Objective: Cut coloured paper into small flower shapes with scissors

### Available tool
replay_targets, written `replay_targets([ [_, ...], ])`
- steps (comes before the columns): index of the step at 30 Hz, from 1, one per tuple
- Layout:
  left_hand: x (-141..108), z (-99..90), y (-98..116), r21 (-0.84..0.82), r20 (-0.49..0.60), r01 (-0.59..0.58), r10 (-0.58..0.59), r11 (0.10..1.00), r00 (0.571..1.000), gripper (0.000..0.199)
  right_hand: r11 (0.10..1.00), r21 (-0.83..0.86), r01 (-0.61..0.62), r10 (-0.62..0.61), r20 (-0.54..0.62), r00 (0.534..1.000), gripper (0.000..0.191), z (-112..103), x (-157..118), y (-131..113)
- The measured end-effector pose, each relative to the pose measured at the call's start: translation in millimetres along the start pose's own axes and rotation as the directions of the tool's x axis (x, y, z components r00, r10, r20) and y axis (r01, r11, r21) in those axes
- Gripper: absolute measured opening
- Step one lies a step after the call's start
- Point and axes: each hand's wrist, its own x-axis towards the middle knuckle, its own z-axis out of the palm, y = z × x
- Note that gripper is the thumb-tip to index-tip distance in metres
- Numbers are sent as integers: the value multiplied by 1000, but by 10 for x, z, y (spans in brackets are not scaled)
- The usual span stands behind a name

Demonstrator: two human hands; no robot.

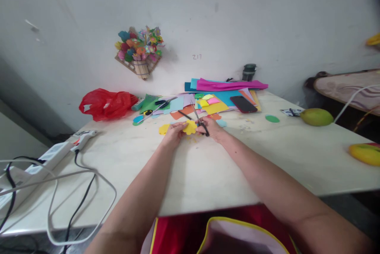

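Note:
Near the middle of the table, my left hand (174, 133) pinches a yellow scalloped paper piece (190, 127) by its left side. My right hand (214, 128) is closed round the black handles of a pair of scissors (204, 128), and its fingertips meet the right side of the same paper. The scissor blades point up and away, toward the wall. Another yellow paper piece (164, 128) lies just left of my left hand. Small yellow scraps (192, 139) are scattered below the paper.
Behind my hands lie coloured paper sheets (219, 107), a phone (243, 104) and a second pair of scissors (162, 104). A red plastic bag (108, 104) is at the back left, power strips (53, 155) with cables at the left, and a green mango (316, 117) at the right.

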Motion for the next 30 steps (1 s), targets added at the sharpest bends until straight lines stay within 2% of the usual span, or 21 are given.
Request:
replay_targets([
  [7, -13, 0, -5, 66, 67, 16, -20, 998, 998, 22, 999, 2, 44, -44, -40, 998, 35, -27, 20, -27],
  [12, -24, 8, -11, 132, 78, 11, -21, 991, 997, 25, 999, -31, 42, -41, 30, 999, 32, -6, 12, -11],
  [18, -20, -2, -4, 131, 82, -15, 4, 991, 997, 27, 996, -84, 19, -13, 68, 998, 41, -45, -31, -53],
  [25, -22, 22, 26, 112, 88, -50, 40, 993, 995, 31, 978, -205, 33, 22, 259, 966, 30, -151, -35, -23],
  [30, -22, 7, 22, 108, 80, -45, 37, 993, 996, 30, 972, -235, 3, 63, 273, 960, 29, -146, -34, -19],
])
